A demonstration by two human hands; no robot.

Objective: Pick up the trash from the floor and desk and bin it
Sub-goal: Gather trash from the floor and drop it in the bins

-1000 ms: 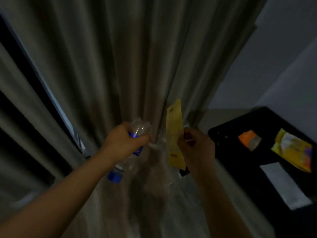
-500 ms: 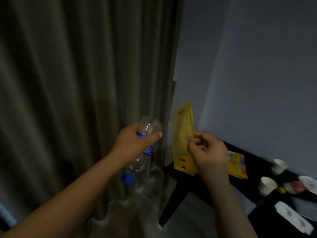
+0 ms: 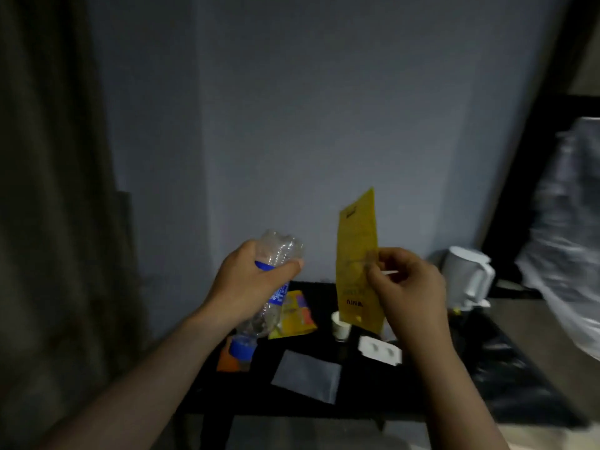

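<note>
Both forearms reach forward from the lower edge, hands raised in front of the wall.

Left hand (image 3: 256,287): fingers and thumb wrapped round a crushed clear bottle (image 3: 281,250). Bottle's long axis is tilted, base up and to the right, blue cap (image 3: 242,347) down and to the left, over the desk's left end.

Right hand (image 3: 406,290): fingertips pinch the right edge of a yellow wrapper (image 3: 357,254). Wrapper is held upright, long axis near vertical, its print upside down at the lower end. A thin white stick (image 3: 388,272) pokes out of the same pinch.

Black desk (image 3: 373,391) below carries a yellow snack packet (image 3: 293,315), paper cup (image 3: 341,326), white blister pack (image 3: 380,350), grey sheet (image 3: 306,375) and white kettle (image 3: 467,274).
</note>
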